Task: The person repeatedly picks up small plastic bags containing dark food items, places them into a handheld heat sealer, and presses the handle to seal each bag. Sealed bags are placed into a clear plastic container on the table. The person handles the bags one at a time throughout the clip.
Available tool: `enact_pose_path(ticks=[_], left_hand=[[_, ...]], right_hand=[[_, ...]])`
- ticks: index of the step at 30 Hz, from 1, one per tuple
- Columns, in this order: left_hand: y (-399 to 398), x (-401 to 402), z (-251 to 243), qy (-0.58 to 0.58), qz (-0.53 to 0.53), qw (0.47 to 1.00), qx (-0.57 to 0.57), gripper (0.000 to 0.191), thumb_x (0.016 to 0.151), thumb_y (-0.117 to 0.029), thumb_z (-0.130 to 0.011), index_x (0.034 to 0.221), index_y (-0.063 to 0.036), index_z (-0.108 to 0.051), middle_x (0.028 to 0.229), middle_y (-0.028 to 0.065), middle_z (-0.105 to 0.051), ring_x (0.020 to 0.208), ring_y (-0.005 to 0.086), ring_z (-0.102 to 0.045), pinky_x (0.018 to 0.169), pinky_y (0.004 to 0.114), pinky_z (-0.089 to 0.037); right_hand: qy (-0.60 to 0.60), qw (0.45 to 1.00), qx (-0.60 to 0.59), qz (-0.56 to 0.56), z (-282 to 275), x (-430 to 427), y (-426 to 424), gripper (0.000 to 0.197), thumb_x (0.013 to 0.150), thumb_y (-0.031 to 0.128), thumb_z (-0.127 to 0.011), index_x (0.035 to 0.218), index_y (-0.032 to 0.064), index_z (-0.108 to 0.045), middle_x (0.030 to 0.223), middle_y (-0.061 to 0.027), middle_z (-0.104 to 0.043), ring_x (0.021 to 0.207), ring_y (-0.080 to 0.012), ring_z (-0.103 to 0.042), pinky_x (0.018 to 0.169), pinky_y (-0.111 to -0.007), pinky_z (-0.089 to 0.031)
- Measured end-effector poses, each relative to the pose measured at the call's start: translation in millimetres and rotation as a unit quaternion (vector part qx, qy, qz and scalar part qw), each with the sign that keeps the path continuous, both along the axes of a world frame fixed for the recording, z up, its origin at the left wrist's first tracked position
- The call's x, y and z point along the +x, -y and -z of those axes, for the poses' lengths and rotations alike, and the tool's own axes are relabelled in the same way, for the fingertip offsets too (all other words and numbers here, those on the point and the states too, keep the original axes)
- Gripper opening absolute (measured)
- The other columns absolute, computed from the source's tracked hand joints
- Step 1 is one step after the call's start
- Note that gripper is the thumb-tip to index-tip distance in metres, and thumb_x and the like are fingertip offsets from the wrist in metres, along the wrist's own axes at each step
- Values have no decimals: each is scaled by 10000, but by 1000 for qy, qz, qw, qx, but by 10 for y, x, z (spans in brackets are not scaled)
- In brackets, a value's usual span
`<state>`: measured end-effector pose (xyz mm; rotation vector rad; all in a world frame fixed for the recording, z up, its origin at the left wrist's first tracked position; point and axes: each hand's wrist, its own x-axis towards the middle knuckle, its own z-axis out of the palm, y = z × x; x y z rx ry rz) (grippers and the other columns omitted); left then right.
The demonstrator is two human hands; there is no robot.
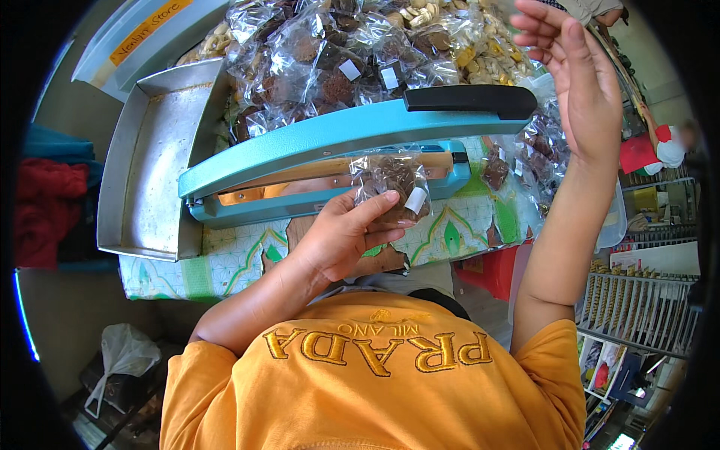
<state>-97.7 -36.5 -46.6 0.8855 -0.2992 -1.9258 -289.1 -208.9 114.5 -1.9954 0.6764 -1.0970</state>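
My left hand [354,230] holds a clear plastic bag of dark brown baked pieces [391,180], with a small white paper in it, thumb on top. The bag's upper edge lies at the base of a turquoise impulse sealer [270,211]. The sealer's arm [315,126], with its black handle [469,101], is raised above the base. My right hand [579,73] is lifted to the right of the handle, fingers apart, touching nothing. Behind the sealer lies a heap of similar filled clear bags [337,62], some with pale or yellow pieces.
An open metal tray [163,163] stands left of the sealer, beside a plastic bin [124,67]. More filled bags [534,152] lie at the right by a clear container [616,219]. A patterned cloth [450,230] covers the table. People and racks [635,298] are at far right.
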Motion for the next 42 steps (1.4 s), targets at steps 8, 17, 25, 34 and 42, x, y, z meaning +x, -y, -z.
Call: enact_pose_path(ticks=[8, 17, 25, 34, 42], left_hand=[[-28, -23, 4, -14, 3, 1000, 8, 325, 947, -229, -580, 1200, -29, -544, 1120, 131, -650, 997, 224, -651, 811, 307, -548], [-20, -22, -45, -9, -29, 999, 26, 360, 947, -260, -586, 1202, -12, -539, 1113, 128, -651, 967, 214, -662, 802, 298, -553], [-37, -35, -34, -19, -35, 998, 38, 371, 946, -276, -588, 1195, -5, -540, 1108, 132, -652, 964, 209, -664, 796, 291, -560], [-16, -19, -18, -14, -17, 999, 46, 307, 930, -276, -618, 1146, -60, -580, 1075, 82, -669, 984, 194, -653, 831, 295, -527], [-43, -38, -13, -11, -31, 998, 45, 349, 942, -271, -595, 1179, -21, -533, 1101, 136, -643, 957, 233, -665, 780, 302, -556]], right_hand=[[-325, 930, 124, 118, 1197, -180, 187, 289, 883, 268, -645, 1078, 56, -657, 1063, -74, -678, 991, -198, -606, 864, -319, -475], [-235, 966, -56, -89, 1712, 123, 640, 270, 891, 219, -645, 1091, 38, -657, 1033, -75, -671, 990, -145, -592, 889, -290, -459], [-23, 994, -58, 91, -63, 285, 326, 449, 948, 392, -554, 1055, -37, -632, 964, -92, -647, 893, -135, -607, 833, -260, -492], [-603, 761, 102, -218, 455, 808, -32, 914, 836, 798, -318, 1112, -11, -643, 1008, -193, -662, 1010, -299, -620, 880, -366, -477], [-601, 758, 195, -160, 862, 741, -39, 866, 832, 798, -334, 807, 5, -680, 669, -124, -632, 643, -226, -639, 644, -359, -508]])
